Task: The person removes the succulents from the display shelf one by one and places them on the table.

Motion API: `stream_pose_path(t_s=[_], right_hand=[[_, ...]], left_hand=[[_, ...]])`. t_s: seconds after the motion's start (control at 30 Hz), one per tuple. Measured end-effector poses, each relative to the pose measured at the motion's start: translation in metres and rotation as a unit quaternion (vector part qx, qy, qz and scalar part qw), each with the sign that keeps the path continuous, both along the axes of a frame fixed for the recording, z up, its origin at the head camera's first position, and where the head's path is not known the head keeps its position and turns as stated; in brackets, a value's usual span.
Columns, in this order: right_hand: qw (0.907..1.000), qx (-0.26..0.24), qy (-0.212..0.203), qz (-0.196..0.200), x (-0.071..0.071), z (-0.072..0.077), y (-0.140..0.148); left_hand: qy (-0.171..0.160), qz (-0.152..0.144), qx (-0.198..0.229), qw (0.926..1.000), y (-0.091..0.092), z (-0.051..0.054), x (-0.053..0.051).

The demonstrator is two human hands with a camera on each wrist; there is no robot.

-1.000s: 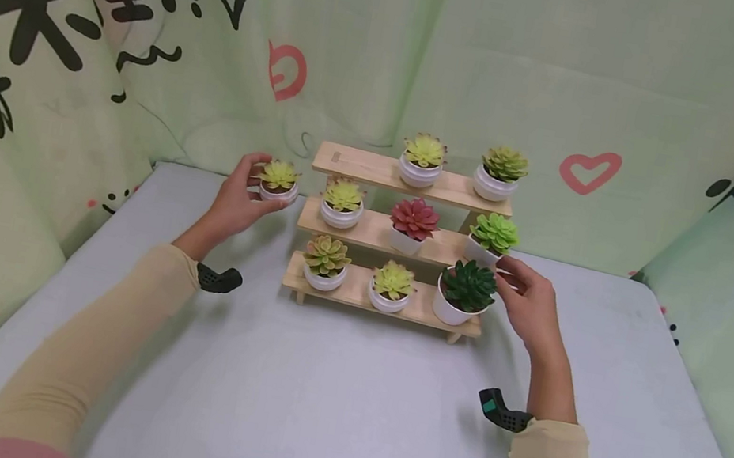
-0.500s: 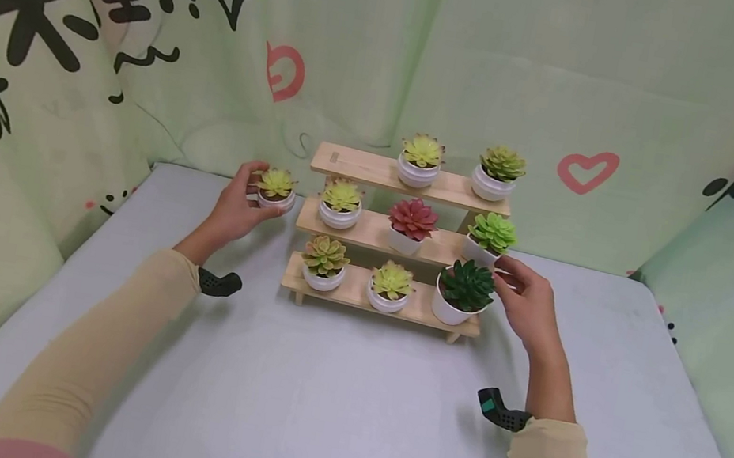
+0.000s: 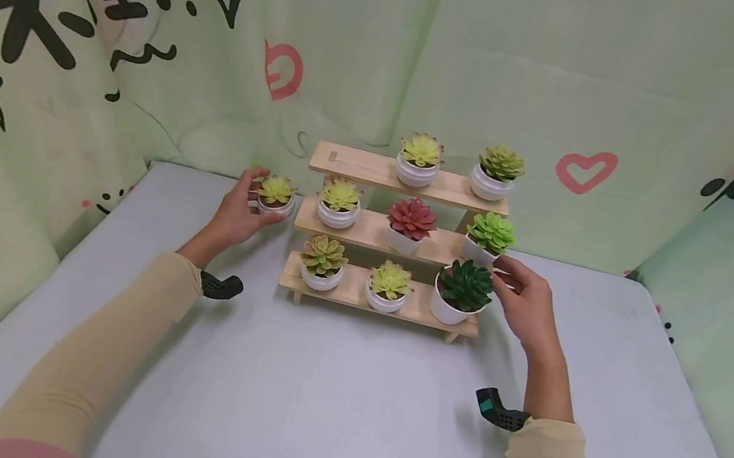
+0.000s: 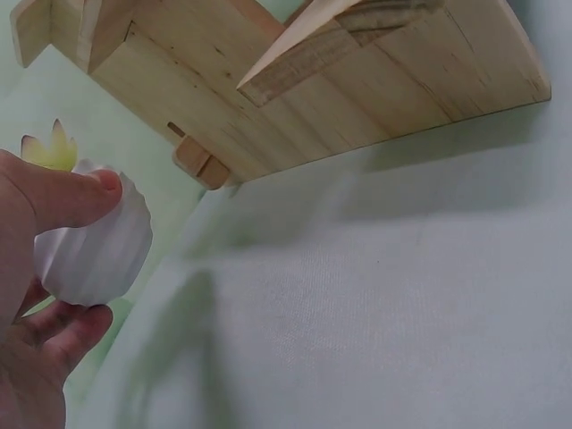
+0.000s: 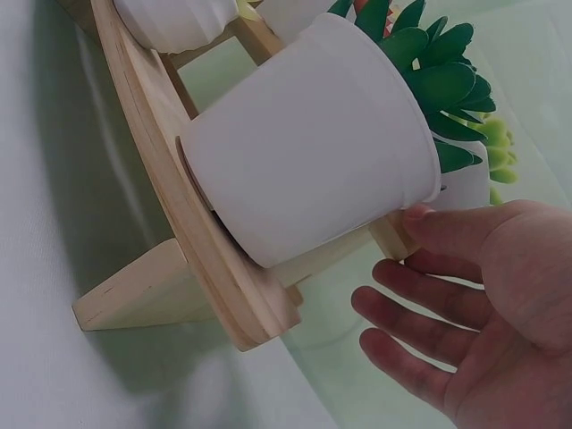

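My left hand holds a small yellow-green potted succulent off the left side of a three-tier wooden plant stand. In the left wrist view its ridged white pot sits between the thumb and curled fingers, apart from the stand. At the stand's right end, my right hand has thumb and forefinger at the end of the middle shelf, where they appear to pinch the wood. Right beside those fingers are a bright green succulent and a dark green succulent in a larger white pot.
The top shelf bears two succulents, a yellow one and a green one, with bare wood at its left. A red succulent stands mid-stand. Several more fill the lower tiers. A printed green curtain hangs behind the white table.
The left hand has lowered slightly with its potted succulent, still left of the stand. My right hand stays at the stand's right end. The whole head view has shifted a little.
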State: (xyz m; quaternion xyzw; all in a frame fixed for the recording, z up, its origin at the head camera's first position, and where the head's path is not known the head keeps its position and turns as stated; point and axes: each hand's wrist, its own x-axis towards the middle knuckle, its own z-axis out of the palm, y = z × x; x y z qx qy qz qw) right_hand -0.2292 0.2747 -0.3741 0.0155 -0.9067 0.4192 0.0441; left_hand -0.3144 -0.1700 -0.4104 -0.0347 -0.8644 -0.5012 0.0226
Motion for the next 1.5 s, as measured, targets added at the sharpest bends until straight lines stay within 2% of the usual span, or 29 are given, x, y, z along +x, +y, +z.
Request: stream_pose_path(t_s=[0.27,0.73,1.2,1.5], right_hand=[[1.0000,-0.004,-0.007,-0.002,0.001,-0.001,0.000],[0.9999,-0.013,-0.001,0.007,-0.001,-0.001,0.001],[0.9999,-0.009,0.001,0.007,-0.001,-0.001,0.000],[1.0000,-0.008,-0.004,0.001,0.000,-0.001,0.001]], left_hand=[[-0.014,-0.005,-0.009,0.9998,-0.001,-0.004,-0.002],[-0.010,-0.011,-0.036,0.9993,-0.005,-0.012,-0.006],[-0.016,-0.012,-0.038,0.9991,-0.009,-0.024,-0.008],[-0.005,-0.016,-0.029,0.9994,-0.008,-0.027,-0.009]])
